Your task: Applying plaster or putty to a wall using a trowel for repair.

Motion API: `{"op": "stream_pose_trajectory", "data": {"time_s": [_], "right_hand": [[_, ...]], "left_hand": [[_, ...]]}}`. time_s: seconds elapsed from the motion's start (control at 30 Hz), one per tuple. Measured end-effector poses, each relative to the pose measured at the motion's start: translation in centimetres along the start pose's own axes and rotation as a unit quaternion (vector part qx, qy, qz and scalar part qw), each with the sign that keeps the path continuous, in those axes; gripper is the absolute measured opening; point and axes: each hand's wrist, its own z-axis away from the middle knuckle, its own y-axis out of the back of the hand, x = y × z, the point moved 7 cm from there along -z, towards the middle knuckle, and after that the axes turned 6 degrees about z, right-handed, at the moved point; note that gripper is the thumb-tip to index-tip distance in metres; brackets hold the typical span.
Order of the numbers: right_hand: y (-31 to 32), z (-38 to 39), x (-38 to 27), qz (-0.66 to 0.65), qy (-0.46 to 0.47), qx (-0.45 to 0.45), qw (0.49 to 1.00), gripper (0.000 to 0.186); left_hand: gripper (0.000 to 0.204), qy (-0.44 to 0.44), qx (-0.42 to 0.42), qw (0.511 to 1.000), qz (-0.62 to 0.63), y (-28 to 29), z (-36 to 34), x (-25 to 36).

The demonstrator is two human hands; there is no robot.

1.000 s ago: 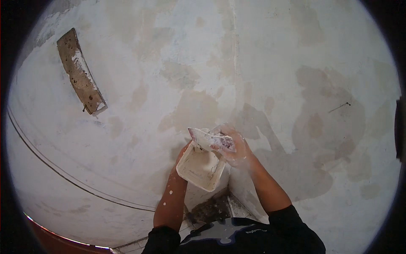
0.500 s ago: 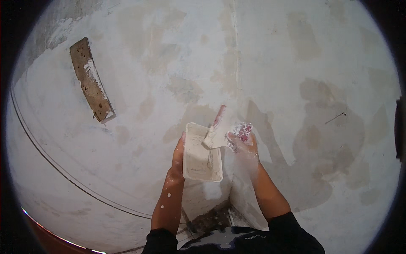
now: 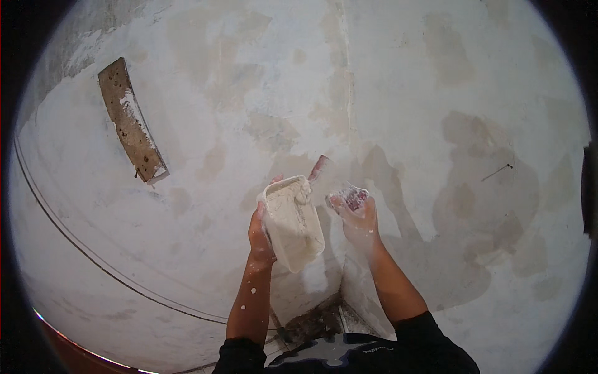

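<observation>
My left hand (image 3: 257, 227) grips the left side of a cream rectangular tray (image 3: 288, 255), with fingertips showing past its upper left corner. Pale, wet plaster (image 3: 288, 215) coats the inside, with a lump near the upper right corner. Tilted slightly, the tray is held in front of the wall. To its right, apart from it, my right hand (image 3: 356, 219) is closed around a plaster-smeared putty knife (image 3: 355, 198) with a reddish handle. Its blade is hard to make out against the wall.
The patchy white wall (image 3: 386, 75) carries a reddish strip (image 3: 319, 167) just above the tray. A brown, board-like rectangle (image 3: 129, 121) is at the upper left. A nail (image 3: 509, 166) sticks out at the right. A dark cable (image 3: 93, 255) curves along the lower left.
The putty knife has come out of the tray and moved right, away from it. The tray has tilted and shifted slightly left; a plaster lump now shows at its upper right corner.
</observation>
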Motion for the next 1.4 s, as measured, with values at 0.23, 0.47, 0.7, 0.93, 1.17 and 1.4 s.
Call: {"op": "stream_pose_trajectory", "data": {"time_s": [0.23, 0.47, 0.7, 0.93, 1.17, 1.4], "right_hand": [[-0.8, -0.1, 1.2, -0.001, 0.096, 0.076, 0.992, 0.019], [-4.1, 3.8, 3.7, -0.373, -0.187, -0.028, 0.909, 0.019], [-1.0, 2.1, 2.8, -0.124, -0.153, -0.196, 0.961, 0.016], [-2.0, 0.5, 1.3, 0.035, -0.051, -0.11, 0.992, 0.028], [-3.4, 0.1, 4.0, -0.008, -0.066, -0.107, 0.992, 0.026], [-3.3, 0.3, 2.6, 0.009, -0.027, -0.1, 0.995, 0.022]], "left_hand": [[0.066, -0.01, 0.005, 1.0, 0.002, 0.3, 0.0, -1.1], [0.064, -0.103, 0.069, 0.992, -0.015, 2.1, 0.6, 0.0], [0.088, -0.072, -0.026, 0.993, 0.085, 2.8, -1.3, 0.3], [0.1, -0.038, -0.001, 0.996, 0.075, 1.7, -1.7, -1.5], [0.097, -0.063, 0.056, 0.996, 0.034, 2.2, -1.7, -2.2], [0.095, -0.065, 0.081, 0.994, 0.03, 2.3, -1.9, -2.2]]}}
